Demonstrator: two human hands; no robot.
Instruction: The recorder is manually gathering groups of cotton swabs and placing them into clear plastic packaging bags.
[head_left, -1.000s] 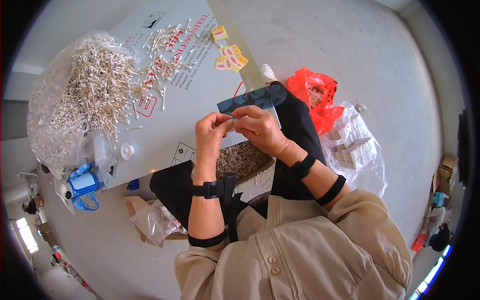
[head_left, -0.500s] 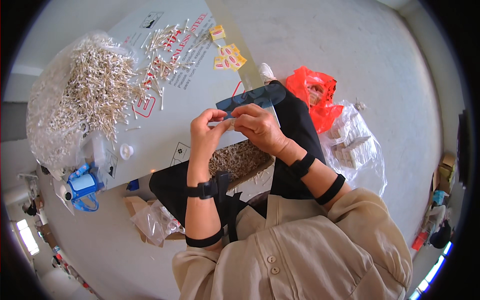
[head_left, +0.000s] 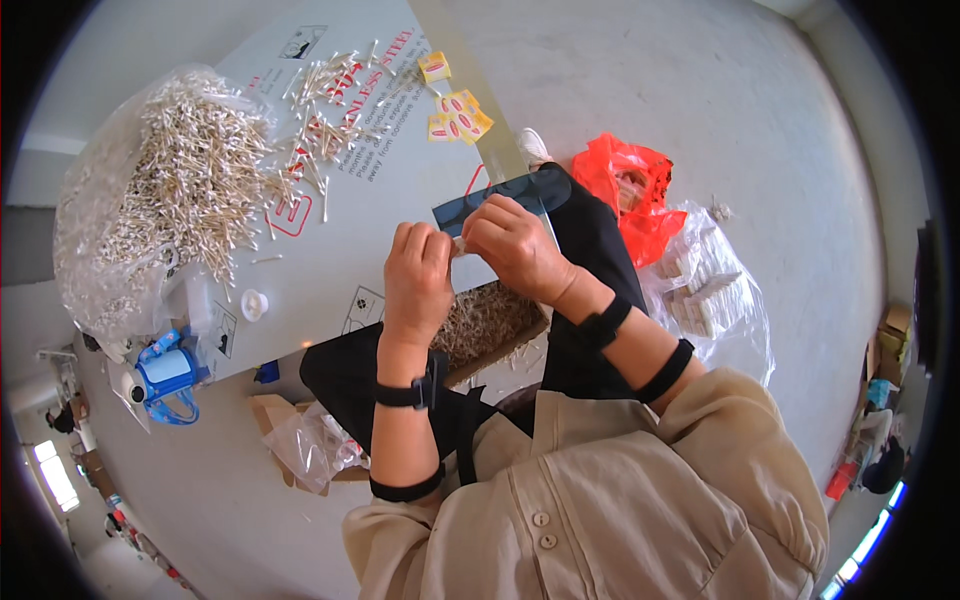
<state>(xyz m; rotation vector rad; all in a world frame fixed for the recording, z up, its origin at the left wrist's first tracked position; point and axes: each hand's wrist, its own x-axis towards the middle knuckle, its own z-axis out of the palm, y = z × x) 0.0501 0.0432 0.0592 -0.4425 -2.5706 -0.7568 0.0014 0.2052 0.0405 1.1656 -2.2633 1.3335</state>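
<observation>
Close together above my lap, my left hand and my right hand are both closed, fingertips pinched. A small pale thing shows between them, mostly hidden by the fingers, and its kind is unclear. Just below the hands sits an open cardboard box filled with cotton swabs. A dark blue translucent sheet lies at the table edge beyond my fingers. Farther off on the table are loose cotton swabs and small yellow-and-white packets.
A large clear bag heaped with cotton swabs stands on the table's left, near a small white cup and a blue bottle. On the floor, a red plastic bag and a clear bag of white packs lie right; a carton stands lower left.
My left hand has turned over, its back now facing up and its fingers curled in. The right fingers have shifted slightly up. The small pale thing stays between the hands.
</observation>
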